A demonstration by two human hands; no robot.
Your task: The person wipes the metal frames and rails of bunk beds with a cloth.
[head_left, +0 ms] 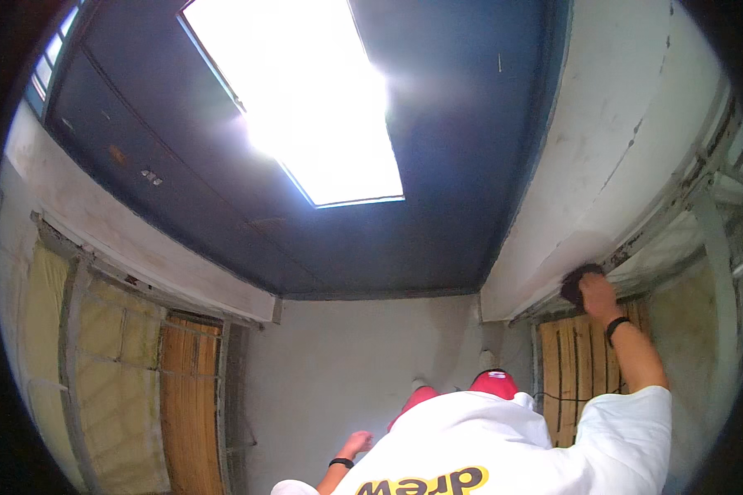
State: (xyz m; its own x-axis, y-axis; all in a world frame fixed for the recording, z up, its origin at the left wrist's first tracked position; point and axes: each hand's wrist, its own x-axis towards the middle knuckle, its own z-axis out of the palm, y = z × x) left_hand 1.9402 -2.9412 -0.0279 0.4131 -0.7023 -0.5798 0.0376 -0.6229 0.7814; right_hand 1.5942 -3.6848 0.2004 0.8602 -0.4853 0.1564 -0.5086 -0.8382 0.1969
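My right hand [597,297] is raised at the right and grips a dark cloth or pad [573,287]. The pad lies against the lower edge of a long pale painted beam or ledge [625,161], beside a rough, dark-stained strip. It hides most of my fingertips, and the hand is slightly blurred. Low at the centre, my left hand [359,441] hangs near my white shirt, its fingers curled and small in view; whether it holds anything is unclear. Black bands circle both wrists.
A dark blue panel [446,235] with a bright rectangular opening [322,99] spans the top. Another pale ledge [161,241] runs along the left. Wooden slats [189,383] and yellowish panes [117,322] stand below it. More slats [563,365] and a thin dark cable are at the right.
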